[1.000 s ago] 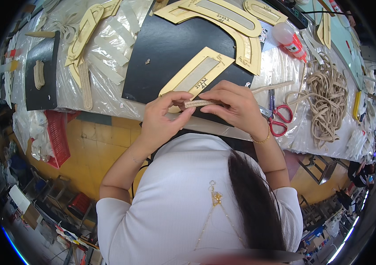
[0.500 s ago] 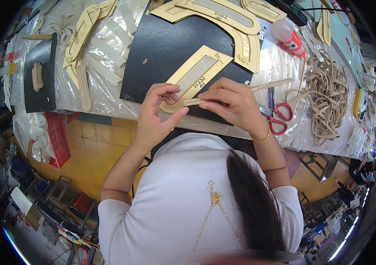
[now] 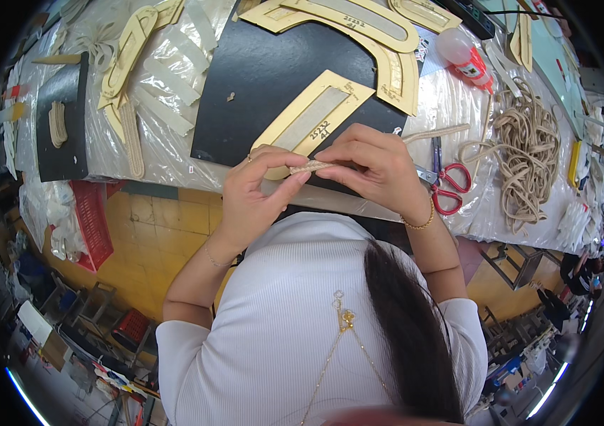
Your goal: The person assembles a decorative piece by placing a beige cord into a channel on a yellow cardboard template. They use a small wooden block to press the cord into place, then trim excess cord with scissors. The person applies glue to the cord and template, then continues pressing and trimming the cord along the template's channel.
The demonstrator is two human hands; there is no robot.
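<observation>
Since earlier frame, hands lowered slightly toward near bench edge, braided strip now level between them. Left hand (image 3: 256, 195) pinches left end of braided strip (image 3: 310, 166); right hand (image 3: 373, 167) clamps right end. Strip held above black sheet (image 3: 266, 78), just below tan cardboard template (image 3: 312, 117). Red-handled scissors (image 3: 447, 186) beside right wrist; rope pile (image 3: 525, 153) further right on bench (image 3: 174, 153).

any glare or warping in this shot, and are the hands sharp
Head view: the fisheye bends the table edge and blacks out the corners; glare streaks the clear plastic sheet; left hand, right hand and braided strip are sharp.
</observation>
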